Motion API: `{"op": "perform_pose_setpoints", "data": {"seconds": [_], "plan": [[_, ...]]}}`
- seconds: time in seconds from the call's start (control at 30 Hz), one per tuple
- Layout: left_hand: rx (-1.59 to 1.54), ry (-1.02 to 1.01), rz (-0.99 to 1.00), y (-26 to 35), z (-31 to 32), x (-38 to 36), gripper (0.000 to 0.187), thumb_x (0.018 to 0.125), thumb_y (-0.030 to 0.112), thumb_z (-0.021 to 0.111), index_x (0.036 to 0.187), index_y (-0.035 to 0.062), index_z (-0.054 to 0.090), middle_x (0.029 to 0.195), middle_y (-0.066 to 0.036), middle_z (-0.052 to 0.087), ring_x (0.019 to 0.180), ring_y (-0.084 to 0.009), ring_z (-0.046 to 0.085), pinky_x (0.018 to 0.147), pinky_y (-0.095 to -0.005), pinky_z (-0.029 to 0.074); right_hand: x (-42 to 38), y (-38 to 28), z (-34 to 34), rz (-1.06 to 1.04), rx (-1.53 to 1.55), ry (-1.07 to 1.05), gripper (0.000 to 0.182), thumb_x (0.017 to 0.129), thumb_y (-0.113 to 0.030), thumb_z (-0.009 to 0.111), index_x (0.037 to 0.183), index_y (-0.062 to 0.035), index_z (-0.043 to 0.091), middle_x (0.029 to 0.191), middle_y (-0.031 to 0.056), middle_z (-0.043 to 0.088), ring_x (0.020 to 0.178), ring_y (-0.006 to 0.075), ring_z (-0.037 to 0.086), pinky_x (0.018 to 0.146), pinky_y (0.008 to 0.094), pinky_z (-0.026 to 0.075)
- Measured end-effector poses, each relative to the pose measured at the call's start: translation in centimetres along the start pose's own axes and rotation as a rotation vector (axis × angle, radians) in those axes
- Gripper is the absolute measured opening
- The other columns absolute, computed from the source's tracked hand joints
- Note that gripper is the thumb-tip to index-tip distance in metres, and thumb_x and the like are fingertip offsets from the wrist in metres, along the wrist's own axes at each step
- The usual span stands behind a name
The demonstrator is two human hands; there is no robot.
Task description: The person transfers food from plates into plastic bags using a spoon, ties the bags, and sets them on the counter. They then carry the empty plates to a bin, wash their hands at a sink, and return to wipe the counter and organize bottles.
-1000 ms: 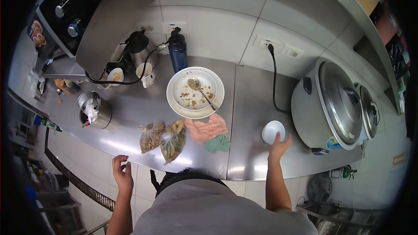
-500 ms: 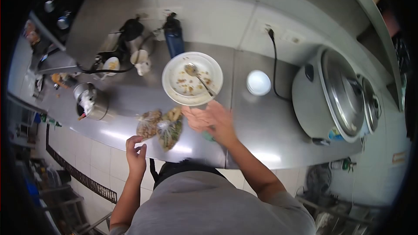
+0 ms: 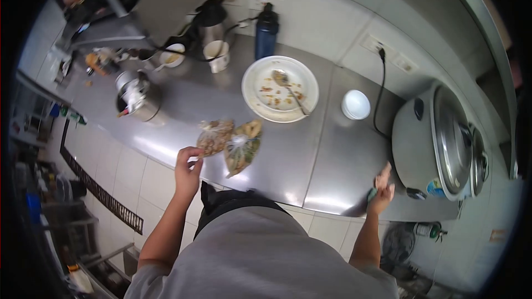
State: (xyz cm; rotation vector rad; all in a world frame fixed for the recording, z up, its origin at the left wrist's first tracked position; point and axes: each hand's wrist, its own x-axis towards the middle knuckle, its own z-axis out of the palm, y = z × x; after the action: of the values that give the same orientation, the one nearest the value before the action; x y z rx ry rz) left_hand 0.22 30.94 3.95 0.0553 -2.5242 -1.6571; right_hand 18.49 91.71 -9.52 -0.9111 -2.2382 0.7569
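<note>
My left hand (image 3: 188, 167) is at the counter's front edge, thumb and fingers pinched together beside a clear plastic bag of brown food (image 3: 215, 137). What it pinches is too small to make out. A second tied bag (image 3: 242, 148), with green and yellowish food inside, lies against the first. Far to the right, my right hand (image 3: 380, 201) is closed around a crumpled pinkish cloth (image 3: 383, 175), low over the counter near the big cooker. Something green, partly hidden, shows beside that hand. Behind the bags sits a white plate (image 3: 253, 99) with food scraps and a spoon (image 3: 291, 93).
A large pot-like cooker (image 3: 407, 133) stands at the right, its black cord (image 3: 382, 88) running to the wall. Nearby is a white bowl (image 3: 356, 104). A blue bottle (image 3: 266, 36), a cup (image 3: 218, 62) and a metal container (image 3: 147, 108) stand farther left.
My right hand has swung from the plate's front edge to the right, carrying the pinkish cloth toward the cooker. My left hand stays pinched by the bags. The view has shifted.
</note>
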Motion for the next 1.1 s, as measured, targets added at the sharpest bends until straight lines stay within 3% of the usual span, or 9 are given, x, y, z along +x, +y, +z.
{"op": "perform_pose_setpoints", "data": {"seconds": [0.03,0.2,0.33,0.4,0.5,0.63,0.73,0.93,1.1], "plan": [[-0.021,0.0,0.012,-0.2,-0.4,0.0,0.021,0.079,-0.004,0.058,0.098,0.0053,0.059,0.108,-0.008,0.051,0.098,-0.0195,0.055,0.075,-0.0283,0.05,-0.8,1.4,0.6,-0.018,0.004,0.107,0.02,0.084,-0.004,0.053,0.1,0.0066,0.059,0.089,0.011,0.064,0.086,0.0223,0.059,0.082,0.0328,0.044],[-0.056,-0.043,0.0,-1.3,-3.3,0.1,0.018,0.08,-0.003,0.058,0.096,0.0057,0.059,0.107,-0.008,0.052,0.096,-0.0183,0.055,0.073,-0.0269,0.048,-7.8,-15.3,7.6,0.006,0.135,-0.045,0.016,0.083,-0.012,0.059,0.09,0.0032,0.06,0.096,0.0131,0.059,0.085,0.0225,0.056,0.078,0.032,0.045],[-0.07,-0.058,0.007,-3.6,-8.0,-0.3,0.018,0.079,-0.003,0.059,0.095,0.0056,0.059,0.106,-0.007,0.053,0.096,-0.0188,0.056,0.073,-0.0275,0.048,-11.2,-21.8,16.7,-0.591,-0.183,-0.177,0.023,0.086,-0.01,0.054,0.106,0.002,0.055,0.107,0.0131,0.057,0.092,0.0235,0.057,0.079,0.0325,0.045],[-0.044,-0.046,-0.001,-5.4,-11.0,-0.7,0.018,0.079,-0.002,0.059,0.096,0.0058,0.059,0.105,-0.007,0.054,0.096,-0.0189,0.056,0.072,-0.028,0.048,-10.7,-26.6,17.9,-0.642,-0.274,-0.067,0.024,0.088,-0.01,0.051,0.109,0.0018,0.054,0.107,0.0132,0.058,0.095,0.0246,0.057,0.081,0.0338,0.046],[-0.014,0.033,-0.053,-8.9,-15.9,-2.2,0.019,0.079,-0.001,0.06,0.096,0.0066,0.059,0.103,-0.007,0.054,0.094,-0.0189,0.057,0.07,-0.0284,0.049,-10.5,-32.4,18.1,-0.262,0.09,-0.079,0.025,0.087,-0.009,0.051,0.11,0.0015,0.052,0.106,0.0144,0.059,0.099,0.0266,0.057,0.083,0.0356,0.046],[0.078,0.178,-0.237,-12.6,-20.9,-5.1,0.019,0.079,0.001,0.06,0.097,0.004,0.059,0.101,-0.007,0.057,0.085,-0.0171,0.058,0.067,-0.0282,0.048,-7.7,-32.5,21.6,0.574,0.817,-0.504,0.027,0.084,-0.007,0.053,0.11,0.0009,0.052,0.104,0.0163,0.061,0.098,0.0318,0.059,0.085,0.0414,0.048],[0.036,0.264,-0.4,-15.0,-21.8,-7.8,0.018,0.079,0.001,0.06,0.096,0.0027,0.06,0.096,-0.007,0.06,0.082,-0.0161,0.058,0.068,-0.0283,0.047,-5.6,-31.7,24.3,0.832,1.232,-0.818,0.03,0.083,-0.003,0.053,0.112,0.0025,0.049,0.108,0.0171,0.058,0.101,0.0302,0.058,0.089,0.0394,0.048],[-0.006,0.373,-0.509,-15.1,-16.1,-12.0,0.017,0.079,0.003,0.059,0.096,0.0028,0.06,0.082,-0.004,0.061,0.073,-0.013,0.057,0.066,-0.0273,0.046,-2.6,-30.6,28.9,0.824,1.235,-0.784,0.041,0.075,0.006,0.047,0.116,0.0043,0.047,0.114,0.0173,0.056,0.105,0.0339,0.057,0.093,0.0492,0.048],[0.06,0.351,-0.677,-17.1,-11.6,-17.0,0.018,0.077,0.005,0.059,0.095,0.0034,0.061,0.078,-0.004,0.061,0.068,-0.0122,0.056,0.059,-0.0267,0.047,-1.0,-29.7,27.5,0.83,1.223,-0.827,0.046,0.07,0.009,0.048,0.116,0.0046,0.047,0.116,0.0166,0.056,0.104,0.0337,0.057,0.089,0.0481,0.05]]}}
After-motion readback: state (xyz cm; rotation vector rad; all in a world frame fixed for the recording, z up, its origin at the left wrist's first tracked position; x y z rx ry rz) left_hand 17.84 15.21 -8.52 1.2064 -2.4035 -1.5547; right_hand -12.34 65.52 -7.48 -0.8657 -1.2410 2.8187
